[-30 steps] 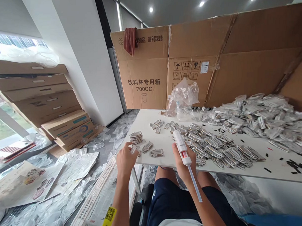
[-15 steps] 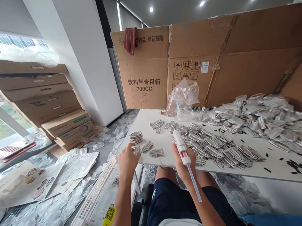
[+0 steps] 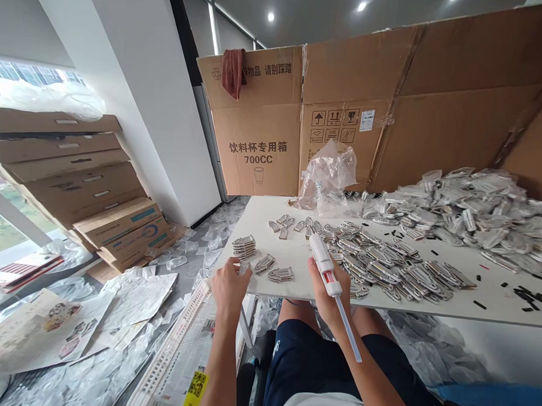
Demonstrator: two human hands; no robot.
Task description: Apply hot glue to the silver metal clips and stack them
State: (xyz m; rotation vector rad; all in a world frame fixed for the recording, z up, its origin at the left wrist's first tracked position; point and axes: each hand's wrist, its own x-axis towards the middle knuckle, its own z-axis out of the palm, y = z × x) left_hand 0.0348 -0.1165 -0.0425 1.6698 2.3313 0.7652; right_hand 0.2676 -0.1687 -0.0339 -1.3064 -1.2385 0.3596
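The right hand (image 3: pixel 328 302) is closed around a white glue gun (image 3: pixel 323 262), held just right of the frame's centre line, in the lower half. The gun is tilted, its nozzle directed toward the upper left; a translucent glue stick (image 3: pixel 350 329) projects from its rear. The left hand (image 3: pixel 229 285) is placed well apart from the right, at the near left corner of the white bench (image 3: pixel 291 249), fingers curled. Whether anything is gripped there cannot be told.

Just beyond the left fingers, a neat stack of arch-shaped metallic pieces (image 3: pixel 244 247) is seen; two loose pieces (image 3: pixel 281 274) are laid to its right. A larger spread pile (image 3: pixel 385 271) is noted right of the gun, with black strips (image 3: pixel 531 296) scattered at the right edge of the frame. Plastic-wrapped pieces (image 3: pixel 468 202) are heaped behind, against a cardboard screen (image 3: pixel 261 122). A clear plastic bag (image 3: pixel 328 175) is stood near the screen, above centre.
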